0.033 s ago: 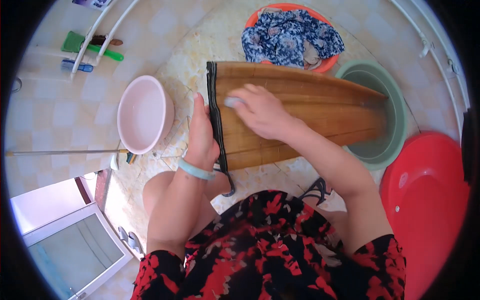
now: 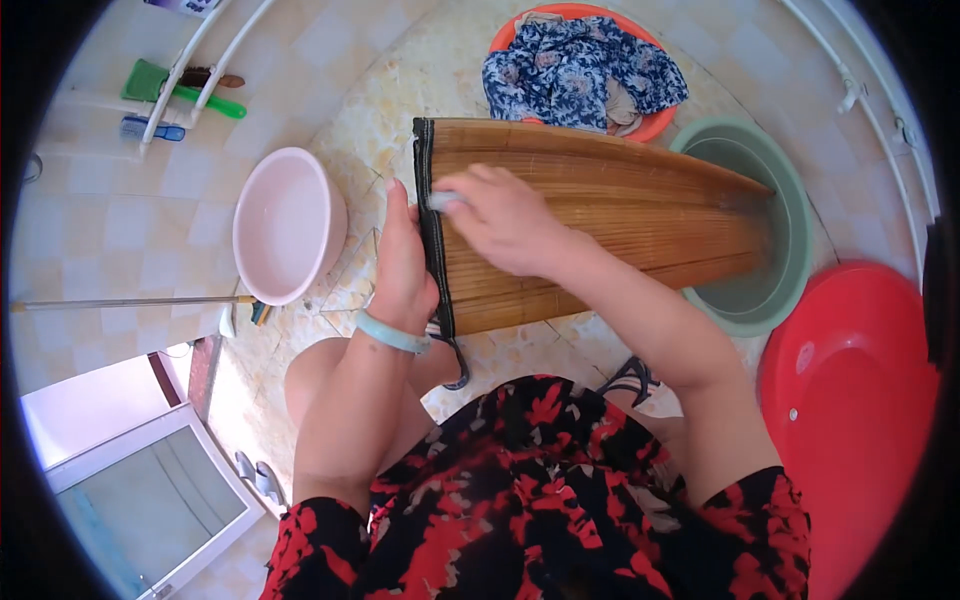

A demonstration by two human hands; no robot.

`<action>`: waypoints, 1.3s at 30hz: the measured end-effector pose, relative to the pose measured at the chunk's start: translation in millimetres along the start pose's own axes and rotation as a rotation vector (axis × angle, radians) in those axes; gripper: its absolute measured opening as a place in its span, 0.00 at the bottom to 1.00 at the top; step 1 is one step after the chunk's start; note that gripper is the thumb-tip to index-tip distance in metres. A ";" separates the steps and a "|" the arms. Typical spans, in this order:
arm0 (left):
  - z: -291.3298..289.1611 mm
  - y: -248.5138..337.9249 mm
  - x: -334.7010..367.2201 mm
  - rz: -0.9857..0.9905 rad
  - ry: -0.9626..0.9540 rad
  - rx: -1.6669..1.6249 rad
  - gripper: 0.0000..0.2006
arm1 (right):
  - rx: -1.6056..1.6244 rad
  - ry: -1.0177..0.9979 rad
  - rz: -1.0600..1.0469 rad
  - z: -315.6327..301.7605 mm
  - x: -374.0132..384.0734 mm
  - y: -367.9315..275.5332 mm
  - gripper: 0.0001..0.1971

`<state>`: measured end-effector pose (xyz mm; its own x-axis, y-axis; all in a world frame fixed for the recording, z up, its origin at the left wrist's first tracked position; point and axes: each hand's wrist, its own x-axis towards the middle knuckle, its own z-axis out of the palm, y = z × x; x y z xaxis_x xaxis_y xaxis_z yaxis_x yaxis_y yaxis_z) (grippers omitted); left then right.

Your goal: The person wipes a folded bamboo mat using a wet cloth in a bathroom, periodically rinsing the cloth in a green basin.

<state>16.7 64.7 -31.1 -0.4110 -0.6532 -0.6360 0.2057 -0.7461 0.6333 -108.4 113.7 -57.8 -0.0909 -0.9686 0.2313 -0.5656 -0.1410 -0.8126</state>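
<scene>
A long brown bamboo mat with a black-bound edge stretches from my left hand to the green tub, its far right end dipping inside. My left hand, a pale green bangle at its wrist, holds the black edge; some of its fingers are hidden behind the mat. Over the mat's left part, my right hand is closed round a small whitish object against the mat beside that edge. What kind of object it is, I cannot make out.
An orange basin of blue patterned clothing stands behind the mat. At left is a pink basin; at right, a large red tub. Brushes hang by the left wall rail. A glass door is at lower left.
My right hand has slid left, bringing the whitish object to the black edge. The mat's slats, smeared before, now look sharp. My left hand stays at the edge.
</scene>
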 end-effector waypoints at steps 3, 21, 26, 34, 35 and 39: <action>7.8 1.7 0.0 0.137 -0.100 0.102 0.26 | -0.078 0.064 -0.074 7.8 -0.8 -26.2 0.15; 8.0 3.0 5.5 0.018 -0.080 0.162 0.19 | -0.494 0.228 0.164 -77.7 -200.8 127.5 0.22; -5.9 5.3 8.8 0.062 0.080 0.278 0.18 | -0.546 0.317 0.528 -130.3 -236.5 198.7 0.23; 14.3 -2.7 -2.4 0.071 0.183 0.390 0.18 | -0.636 0.629 1.076 -191.2 -296.5 345.0 0.24; 14.9 -3.2 -2.7 0.090 0.214 0.414 0.18 | -0.632 0.631 1.104 -201.2 -304.8 358.9 0.24; 10.7 0.4 -7.4 0.072 0.223 0.396 0.18 | -0.564 0.783 1.256 -217.0 -306.9 380.3 0.25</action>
<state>10.3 70.6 -21.5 -0.1977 -0.7461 -0.6359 -0.1465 -0.6189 0.7717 -473.5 401.8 -321.8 -0.9978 -0.0386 -0.0547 -0.0108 0.8992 -0.4373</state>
